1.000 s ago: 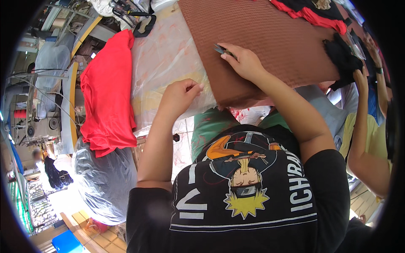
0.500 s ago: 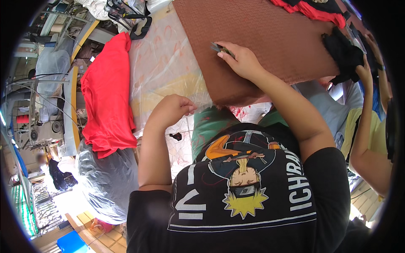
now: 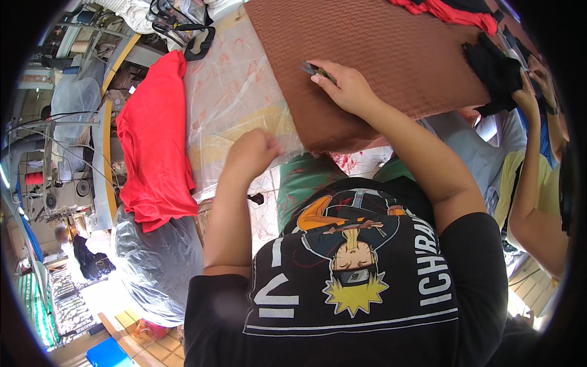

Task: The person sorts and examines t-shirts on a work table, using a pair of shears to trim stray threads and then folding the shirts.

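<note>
My right hand [image 3: 347,87] is closed around a small pair of thread snips [image 3: 319,71], with the dark blades pointing left. It is over the brown textured cloth [image 3: 379,37] that drapes across the table. Left of the cloth's near corner, my left hand [image 3: 252,153] hovers at the edge of the plastic-covered tabletop [image 3: 223,79]. Its fingers are curled in, and whatever they may pinch is hidden or too small to make out. A bright red cloth [image 3: 156,137] lies on the left side of the tabletop.
At the right, another person's hands [image 3: 527,92] handle a black cloth [image 3: 491,70]. A clear bag with black straps [image 3: 199,41] and a red-and-black garment [image 3: 449,13] sit at the far side. Sewing machinery [image 3: 73,183] and a stuffed plastic bag [image 3: 156,263] stand to the left.
My left hand has moved slightly away from my body, toward the plastic-covered tabletop, its fingers curling more. My right hand stays nearly in place with the snips.
</note>
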`<move>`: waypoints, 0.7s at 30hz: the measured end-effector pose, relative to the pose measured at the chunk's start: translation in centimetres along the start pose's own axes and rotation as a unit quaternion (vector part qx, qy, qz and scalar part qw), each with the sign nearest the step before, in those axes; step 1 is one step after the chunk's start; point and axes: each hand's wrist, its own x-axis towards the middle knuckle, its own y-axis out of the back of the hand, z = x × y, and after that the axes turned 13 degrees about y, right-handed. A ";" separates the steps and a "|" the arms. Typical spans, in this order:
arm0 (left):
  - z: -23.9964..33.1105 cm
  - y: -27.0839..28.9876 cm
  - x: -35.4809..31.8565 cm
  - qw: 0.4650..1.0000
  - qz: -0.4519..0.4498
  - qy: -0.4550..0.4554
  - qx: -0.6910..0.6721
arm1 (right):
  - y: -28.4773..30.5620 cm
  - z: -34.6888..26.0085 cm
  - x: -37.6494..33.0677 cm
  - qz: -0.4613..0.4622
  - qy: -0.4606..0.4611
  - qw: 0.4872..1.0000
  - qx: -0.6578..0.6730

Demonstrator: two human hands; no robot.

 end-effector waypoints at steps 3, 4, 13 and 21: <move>-1.4 1.0 -0.6 1.000 0.000 0.004 0.007 | 0.7 -0.6 0.3 -0.046 -0.069 0.996 0.014; -0.1 1.3 -0.7 0.999 0.033 0.002 -0.013 | 0.9 -0.4 0.3 -0.043 -0.069 0.997 0.007; 2.7 -2.8 0.4 0.985 0.090 0.014 -0.144 | -0.3 -0.3 -0.1 0.002 -0.004 1.000 0.010; -1.2 0.7 -0.3 0.991 0.046 0.059 -0.111 | 0.4 -0.6 0.0 -0.011 -0.030 1.000 -0.002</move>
